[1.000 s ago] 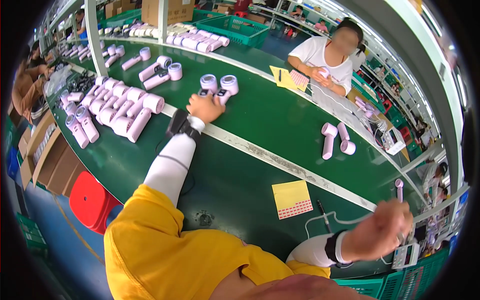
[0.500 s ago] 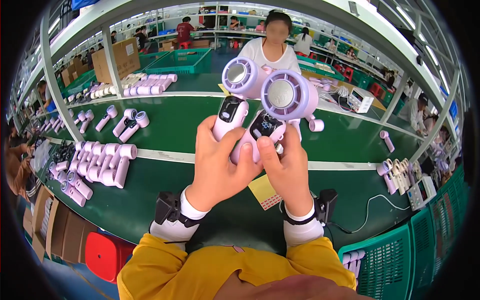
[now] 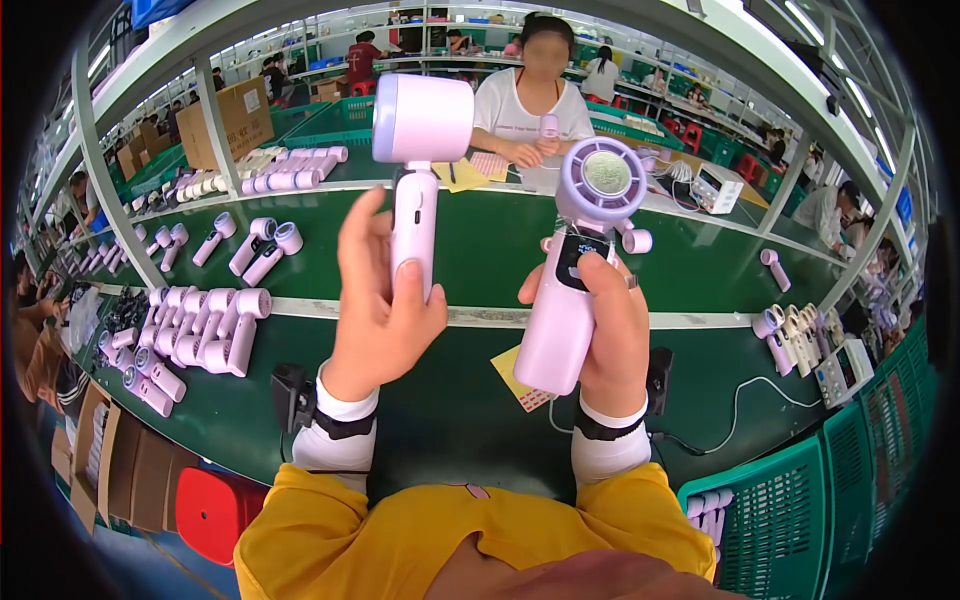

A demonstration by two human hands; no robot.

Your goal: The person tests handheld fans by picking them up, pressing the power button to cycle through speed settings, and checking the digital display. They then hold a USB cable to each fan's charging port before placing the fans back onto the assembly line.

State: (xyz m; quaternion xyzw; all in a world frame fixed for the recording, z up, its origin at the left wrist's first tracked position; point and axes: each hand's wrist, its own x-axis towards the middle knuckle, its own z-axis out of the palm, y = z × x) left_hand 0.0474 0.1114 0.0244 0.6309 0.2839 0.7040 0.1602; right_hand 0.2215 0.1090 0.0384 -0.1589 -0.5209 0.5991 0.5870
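My left hand (image 3: 378,310) is closed round the handle of a lilac handheld fan (image 3: 424,118), held upright and turned side-on, so a small slot shows on its handle. In my right hand (image 3: 612,335) is a second lilac handheld fan (image 3: 556,335), its ringed round head facing me and a lit black display below it. The right thumb rests by that display. The two fans are apart, both above the green bench. Beneath them on the bench lies a yellow card (image 3: 522,378) with a patch of small red marks.
Several lilac fans (image 3: 205,325) lie in a row at left. More fans (image 3: 262,250) lie beyond the white rail. At right are cream and lilac fans (image 3: 790,345), a meter box (image 3: 843,378) with a cable, and a green crate (image 3: 770,530). A co-worker (image 3: 530,105) sits opposite.
My hands have moved apart, the left one leftward and the right one slightly right. The left fan has turned from facing me to side-on. The co-worker's hands now show.
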